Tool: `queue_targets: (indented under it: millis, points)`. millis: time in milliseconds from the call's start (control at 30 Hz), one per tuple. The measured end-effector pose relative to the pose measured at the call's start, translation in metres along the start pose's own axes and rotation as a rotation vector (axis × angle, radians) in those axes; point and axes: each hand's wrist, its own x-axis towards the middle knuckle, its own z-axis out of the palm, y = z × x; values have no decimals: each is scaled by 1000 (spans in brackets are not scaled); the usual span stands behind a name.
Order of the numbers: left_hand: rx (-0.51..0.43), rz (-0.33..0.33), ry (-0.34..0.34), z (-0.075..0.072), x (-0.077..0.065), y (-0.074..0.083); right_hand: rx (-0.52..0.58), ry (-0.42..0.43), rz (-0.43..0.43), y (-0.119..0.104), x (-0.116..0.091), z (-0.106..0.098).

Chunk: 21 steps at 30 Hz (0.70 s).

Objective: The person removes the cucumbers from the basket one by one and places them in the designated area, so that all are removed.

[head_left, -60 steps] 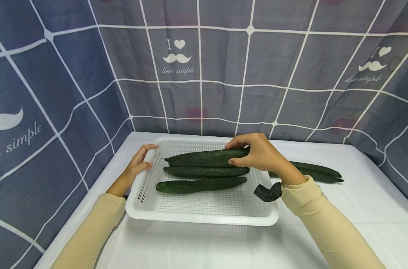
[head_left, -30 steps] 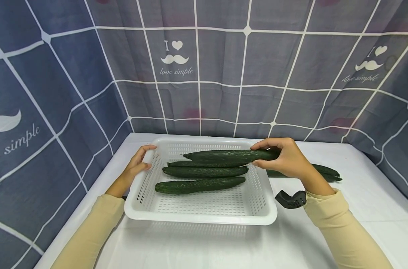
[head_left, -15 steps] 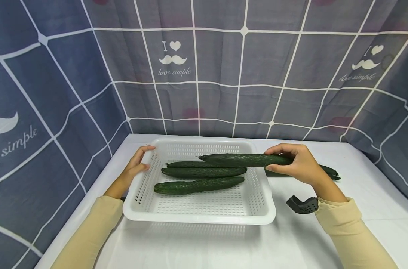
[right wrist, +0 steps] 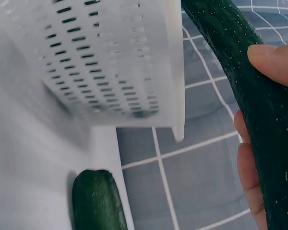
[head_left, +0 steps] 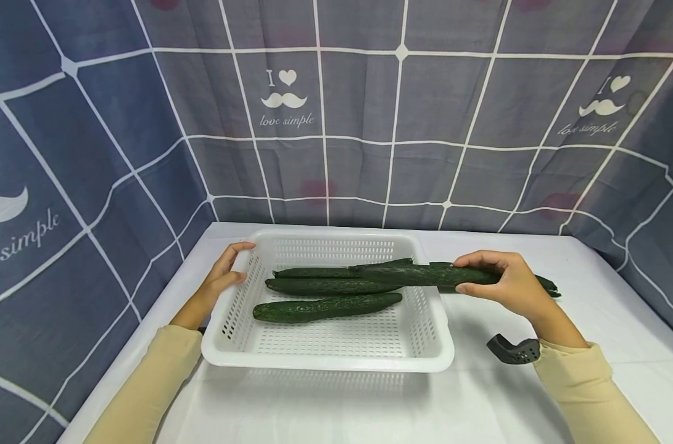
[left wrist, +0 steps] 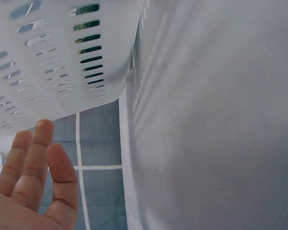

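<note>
My right hand grips a long dark green cucumber between thumb and fingers. The cucumber lies across the right rim of the white perforated basket, its left end over the inside; in the right wrist view the held cucumber runs past the thumb. Inside the basket are a front cucumber, a middle cucumber and a back cucumber, partly hidden by the held one. My left hand holds the basket's left rim by thumb and forefinger; its other fingers extend outside the basket wall.
Just right of the basket, more cucumbers lie on the white-covered table, mostly behind my right hand. One cucumber end shows in the right wrist view. A grey-blue checked curtain encloses the back and sides.
My right hand has moved the held cucumber rightward from above the others in the basket to across the right rim, lowering it slightly. The left hand stays on the rim.
</note>
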Motion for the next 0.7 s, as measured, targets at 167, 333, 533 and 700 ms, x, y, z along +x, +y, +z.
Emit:
queue_targets:
  millis: [167,333,533,700]
  points:
    - [-30,-9,-9,0,0,1,-18,5,19,6,-7,-6]
    - [-31,-5,-9,0,0,0,-29,5,34,12,-13,-14]
    - [-22,17,-19,-1,0,-1,-56,9,64,19,-18,-22]
    - [-18,15,-22,-1,1,-1,-83,21,77,25,-20,-32]
